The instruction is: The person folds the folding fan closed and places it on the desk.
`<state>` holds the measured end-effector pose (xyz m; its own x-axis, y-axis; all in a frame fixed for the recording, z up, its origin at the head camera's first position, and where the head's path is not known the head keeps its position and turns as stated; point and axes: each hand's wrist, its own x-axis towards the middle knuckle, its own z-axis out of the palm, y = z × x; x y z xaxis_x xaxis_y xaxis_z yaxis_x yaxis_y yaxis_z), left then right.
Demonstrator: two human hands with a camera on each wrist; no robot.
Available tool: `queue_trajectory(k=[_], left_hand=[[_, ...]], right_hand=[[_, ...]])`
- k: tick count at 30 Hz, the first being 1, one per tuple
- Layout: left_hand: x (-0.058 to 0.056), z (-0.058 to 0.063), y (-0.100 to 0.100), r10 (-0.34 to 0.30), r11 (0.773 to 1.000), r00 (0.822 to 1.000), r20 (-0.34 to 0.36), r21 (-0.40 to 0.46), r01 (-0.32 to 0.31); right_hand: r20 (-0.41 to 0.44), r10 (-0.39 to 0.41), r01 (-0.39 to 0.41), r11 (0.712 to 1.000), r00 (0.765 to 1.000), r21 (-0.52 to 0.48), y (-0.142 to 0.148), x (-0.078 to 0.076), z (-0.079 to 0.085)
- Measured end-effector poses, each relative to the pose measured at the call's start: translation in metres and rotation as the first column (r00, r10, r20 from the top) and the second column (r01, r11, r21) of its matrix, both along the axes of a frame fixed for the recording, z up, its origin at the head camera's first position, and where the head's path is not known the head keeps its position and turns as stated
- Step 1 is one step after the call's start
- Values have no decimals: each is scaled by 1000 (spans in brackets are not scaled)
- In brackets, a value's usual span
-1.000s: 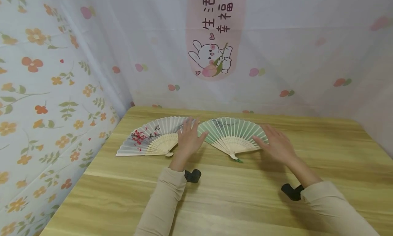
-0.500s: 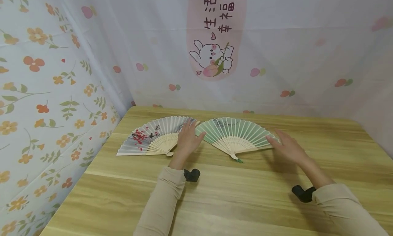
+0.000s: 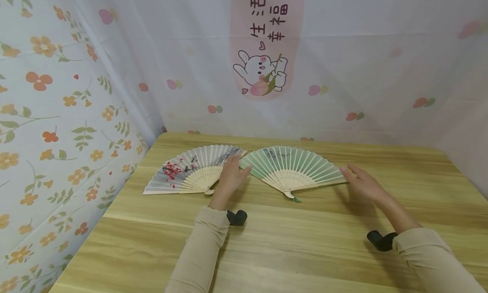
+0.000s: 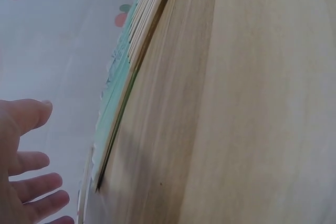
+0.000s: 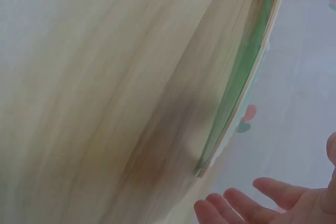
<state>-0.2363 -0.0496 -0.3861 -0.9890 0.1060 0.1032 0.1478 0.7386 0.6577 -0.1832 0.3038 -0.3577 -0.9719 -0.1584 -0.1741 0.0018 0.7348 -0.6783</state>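
A green folding fan (image 3: pixel 301 159) lies spread on the table, its pale ribs meeting at a pivot with a small green tassel (image 3: pixel 295 200). To its left is a second spread folding fan (image 3: pixel 198 161), white-grey with red blossoms. My left hand (image 3: pixel 231 176) is over the place where the two fans meet and covers part of the blossom fan. Its fingers look loosely extended in the left wrist view. By the green fan's right end is my right hand (image 3: pixel 362 183). In the right wrist view its relaxed fingers (image 5: pixel 241 205) appear apart from the fan's tip.
Both fans rest on a wood-grain table (image 3: pixel 289 246). A white curtain (image 3: pixel 362 64) with a printed rabbit hangs behind it. A flowered cloth (image 3: pixel 65 145) hangs along the left side. Each wrist bears a black mount, one by the left sleeve (image 3: pixel 202 246).
My right hand has moved to the right and a little nearer, uncovering the green fan's right end. The left hand has drawn back slightly. The blossom fan stays in place.
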Motion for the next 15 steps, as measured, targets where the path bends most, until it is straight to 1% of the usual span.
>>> queue_trajectory(k=[4, 7, 11, 15], left_hand=[[0, -1, 0, -4, 1000, 1000, -17, 16, 4], [-2, -3, 1, -10, 1000, 1000, -16, 17, 10], [-3, -3, 3, -14, 999, 1000, -1, 35, 15], [-2, -4, 5, -20, 998, 999, 25, 59, 19]], right_hand=[[8, -2, 2, 999, 1000, -51, 6, -1, -2], [18, -2, 4, 997, 1000, -77, 10, -2, -4], [47, -10, 13, 998, 999, -69, 15, -4, -10], [50, -30, 31, 999, 998, -27, 19, -4, -16]])
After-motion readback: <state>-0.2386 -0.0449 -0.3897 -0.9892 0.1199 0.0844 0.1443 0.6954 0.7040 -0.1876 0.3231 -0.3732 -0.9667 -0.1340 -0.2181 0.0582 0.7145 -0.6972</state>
